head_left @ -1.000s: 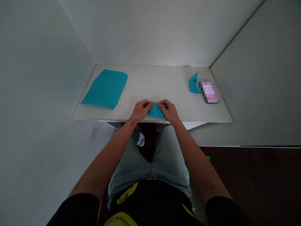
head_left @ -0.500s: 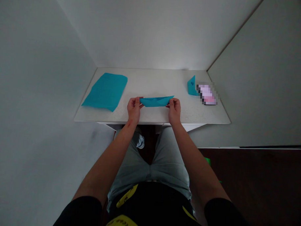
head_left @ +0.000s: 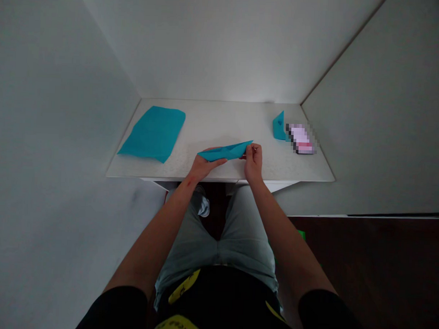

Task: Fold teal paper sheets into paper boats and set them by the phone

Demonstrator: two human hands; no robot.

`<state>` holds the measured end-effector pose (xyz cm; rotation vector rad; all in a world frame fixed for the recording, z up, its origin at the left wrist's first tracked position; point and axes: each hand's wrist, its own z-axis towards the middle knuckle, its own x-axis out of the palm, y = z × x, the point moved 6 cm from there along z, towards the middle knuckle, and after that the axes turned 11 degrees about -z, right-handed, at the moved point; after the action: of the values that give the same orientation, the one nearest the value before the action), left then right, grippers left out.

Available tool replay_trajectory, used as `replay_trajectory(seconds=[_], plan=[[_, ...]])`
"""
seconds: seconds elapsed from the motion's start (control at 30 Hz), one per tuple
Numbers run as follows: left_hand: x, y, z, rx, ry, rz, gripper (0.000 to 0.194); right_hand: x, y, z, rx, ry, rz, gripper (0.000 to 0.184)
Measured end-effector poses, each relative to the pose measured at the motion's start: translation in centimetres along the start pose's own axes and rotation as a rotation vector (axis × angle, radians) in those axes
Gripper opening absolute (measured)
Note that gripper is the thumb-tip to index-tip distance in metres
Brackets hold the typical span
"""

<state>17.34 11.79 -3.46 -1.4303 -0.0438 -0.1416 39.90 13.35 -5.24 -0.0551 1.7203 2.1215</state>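
A long, narrow folded piece of teal paper [head_left: 225, 151], shaped like a boat, is held just above the front of the white table [head_left: 221, 126]. My left hand [head_left: 203, 166] lies under its left half with the fingers pressed up against it. My right hand [head_left: 253, 162] pinches its right tip between thumb and fingers. The paper tilts, its right end higher than its left.
A flat teal sheet [head_left: 153, 133] lies at the table's left side. At the right back stands a small folded teal paper shape [head_left: 279, 126] beside a blurred pink-and-white object [head_left: 301, 138]. White walls close in on three sides. My knees sit under the table's front edge.
The compact folded triangle was pulled apart sideways into a long boat shape. Since then my left hand slid in beneath the left half and the paper tilted.
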Motion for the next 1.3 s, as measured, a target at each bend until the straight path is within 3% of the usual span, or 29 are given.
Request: replay_trajectory(seconds=[0.07,0.13,0.3,0.43,0.57,0.7,0.8,1.0,1.2,1.3], plan=[[0.0,-0.2,-0.1,-0.004,-0.012,0.017,0.039,-0.1,0.1,0.0,0.009,-0.012,0.026,0.059],[-0.1,-0.4,-0.2,-0.023,-0.016,0.033,0.037,0.1,0.3,-0.2,0.009,0.007,0.076,0.065],[0.0,-0.6,-0.1,-0.024,0.008,-0.002,0.034,1.8,1.1,-1.0,0.016,0.295,0.052,0.064],[-0.3,0.6,0.3,-0.058,-0.066,-0.087,0.046,1.6,1.1,-1.0,0.064,0.322,0.028,0.061],[-0.9,1.7,0.8,-0.058,-0.221,-0.239,0.067,1.2,1.6,-0.9,0.069,0.323,-0.011,0.075],[-1.3,1.7,1.2,-0.007,-0.27,-0.29,0.071,1.3,2.2,-1.3,0.1,0.356,-0.022,0.089],[-1.3,1.6,1.3,-0.024,-0.265,-0.287,0.071,1.0,1.9,-1.3,0.116,0.304,-0.023,0.091],[-1.3,1.3,1.1,-0.034,-0.291,-0.299,0.072,-0.2,-0.2,-0.3,0.115,-0.013,0.048,0.077],[-1.3,1.4,1.2,-0.04,-0.272,-0.318,0.073,-0.7,-0.7,0.5,0.078,-0.13,0.171,0.064],[-1.3,1.3,1.3,-0.053,-0.256,-0.319,0.073,-1.2,-0.3,0.4,0.096,-0.109,0.251,0.062]])
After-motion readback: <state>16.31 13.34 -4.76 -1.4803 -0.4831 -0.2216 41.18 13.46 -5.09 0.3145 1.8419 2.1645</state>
